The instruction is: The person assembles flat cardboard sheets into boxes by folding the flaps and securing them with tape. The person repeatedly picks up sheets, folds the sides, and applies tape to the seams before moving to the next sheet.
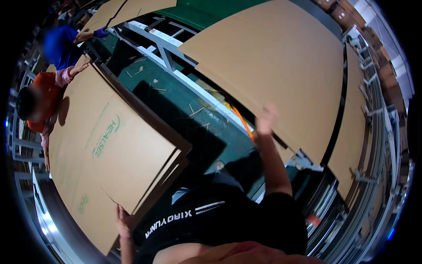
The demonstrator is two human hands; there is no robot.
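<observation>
The person's left hand [123,218] is at the near edge of a printed cardboard sheet [132,145], between that edge's midpoint and its left corner. Its fingers reach the edge, but whether they pinch it or only rest there I cannot tell. The sheet, with green print on its face, lies flat on top of a stack, and layers of board [169,175] show under its near right corner. The right hand [266,119] is blurred and shows over the left edge of a large plain cardboard sheet [281,66]; how far its fingers are open, and whether they touch that sheet, I cannot tell. The plain sheet lies at the right over a pale metal frame [165,57], its left edge running beside the frame's long rail. An orange strip [241,119] hangs by that rail, near the right hand. Between the two sheets is a green floor [176,119] strewn with scraps. Across the printed sheet, a co-worker in orange [46,99] has one hand at its far right corner and the other by its far left corner. Beyond, a person in blue [61,46] reaches to another board [103,13].
</observation>
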